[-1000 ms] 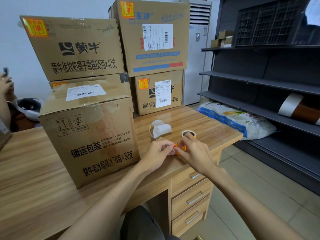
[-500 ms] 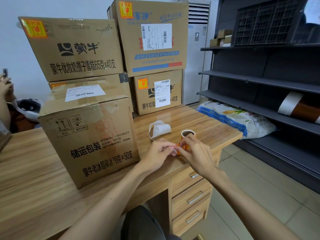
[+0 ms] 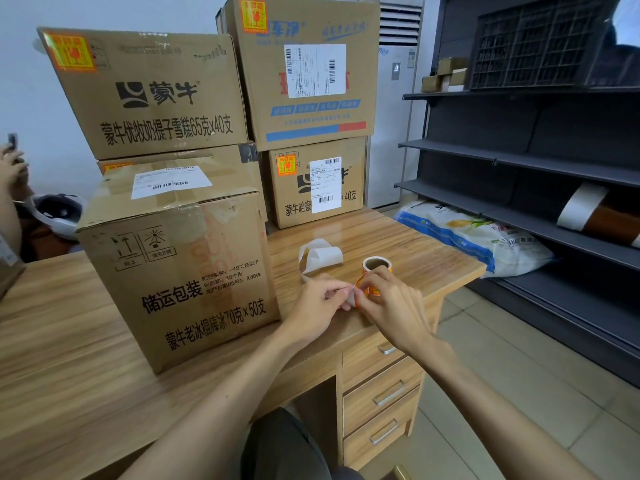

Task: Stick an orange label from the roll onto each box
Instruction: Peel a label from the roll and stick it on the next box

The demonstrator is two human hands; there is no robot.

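A small roll of orange labels (image 3: 375,265) stands on the wooden desk (image 3: 415,251). My right hand (image 3: 391,306) pinches the roll's loose end at its base, and my left hand (image 3: 318,306) pinches the white backing strip beside it; the fingertips of both hands meet. The nearest cardboard box (image 3: 180,258) sits left of my hands with a white shipping slip on top and no orange label on the faces I see. Behind it, the stacked boxes top left (image 3: 145,91), top middle (image 3: 304,71) and lower middle (image 3: 318,181) each show an orange label.
A curl of used white backing paper (image 3: 320,256) lies behind my hands. Another person's hand (image 3: 12,164) with a phone is at the far left, near a helmet (image 3: 57,213). Dark shelving (image 3: 540,161) and a printed sack (image 3: 478,237) fill the right. Desk drawers (image 3: 381,393) sit below.
My hands have stayed at the roll, with only small finger movements as they work at the loose end; the view has shifted slightly.
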